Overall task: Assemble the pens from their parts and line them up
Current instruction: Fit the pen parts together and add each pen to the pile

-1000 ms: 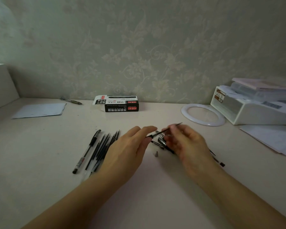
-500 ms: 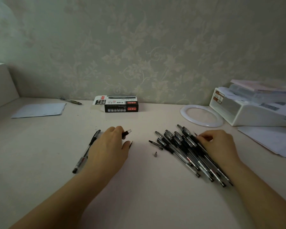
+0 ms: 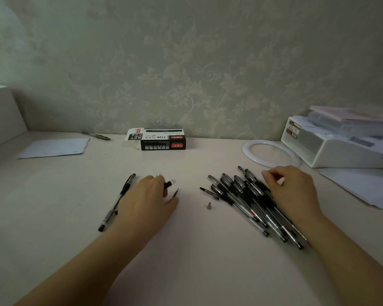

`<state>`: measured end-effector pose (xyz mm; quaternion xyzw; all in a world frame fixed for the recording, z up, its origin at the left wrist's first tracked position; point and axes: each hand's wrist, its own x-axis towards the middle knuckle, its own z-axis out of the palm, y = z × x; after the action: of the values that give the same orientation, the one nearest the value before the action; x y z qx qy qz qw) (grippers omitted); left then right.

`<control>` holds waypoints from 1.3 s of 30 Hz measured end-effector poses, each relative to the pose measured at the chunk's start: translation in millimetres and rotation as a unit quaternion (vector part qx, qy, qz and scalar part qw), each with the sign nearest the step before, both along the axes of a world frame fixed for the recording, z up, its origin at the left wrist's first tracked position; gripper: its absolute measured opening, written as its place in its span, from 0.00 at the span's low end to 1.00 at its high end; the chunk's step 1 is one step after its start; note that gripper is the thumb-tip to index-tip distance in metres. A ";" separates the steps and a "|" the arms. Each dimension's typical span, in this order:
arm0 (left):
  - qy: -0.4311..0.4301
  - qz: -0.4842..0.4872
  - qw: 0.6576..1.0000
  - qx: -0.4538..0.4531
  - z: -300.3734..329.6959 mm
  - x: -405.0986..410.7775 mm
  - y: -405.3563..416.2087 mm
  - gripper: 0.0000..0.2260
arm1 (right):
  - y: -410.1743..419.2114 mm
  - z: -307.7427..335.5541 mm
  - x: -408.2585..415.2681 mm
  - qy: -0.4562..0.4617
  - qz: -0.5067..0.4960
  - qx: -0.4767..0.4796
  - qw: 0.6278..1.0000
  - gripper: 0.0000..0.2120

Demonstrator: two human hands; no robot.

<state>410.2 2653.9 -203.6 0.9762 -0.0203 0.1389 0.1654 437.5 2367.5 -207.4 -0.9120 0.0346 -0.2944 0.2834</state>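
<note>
Two bare forearms reach in from the near edge over the pale worktop. The left hand lies palm down over a bundle of pen parts, its fingers curled round a black pen barrel whose clear end pokes out past them, with a thin refill tip showing just beside the thumb. Left of that hand one assembled pen lies alone, slanted away. The right hand rests on the far side of a heap of pens, fingers bent down onto them; whether they pinch one I cannot tell. Between the hands sit a small metal cone tip and a loose short pen piece. Farther back stand a black and white pen box, a sheet of paper, a lone pen, a white ring and a white tray of papers by the wall
</note>
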 end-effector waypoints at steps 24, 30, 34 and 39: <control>-0.122 -0.192 0.972 -0.057 -1.0 -10.4 -30.2 0.12 | 101.0 -5.7 -36.8 0.200 0.292 0.516 0.780 0.11; -0.125 -0.195 0.969 -0.084 -5.0 -2.8 -20.4 0.10 | 89.4 5.9 -27.9 0.057 0.203 0.567 0.796 0.11; -0.119 -0.201 0.967 -0.099 -8.3 -2.1 -17.5 0.07 | 85.4 11.1 -28.0 0.014 0.212 0.626 0.750 0.10; -0.137 -0.222 0.958 -0.121 -7.3 -4.9 -22.1 0.07 | 90.1 9.6 -29.1 0.039 0.237 0.621 0.746 0.08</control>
<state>405.3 2631.8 -210.9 0.8912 -0.2420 0.2326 0.3051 408.4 2457.6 -197.8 -0.5240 0.0040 -0.0954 0.8464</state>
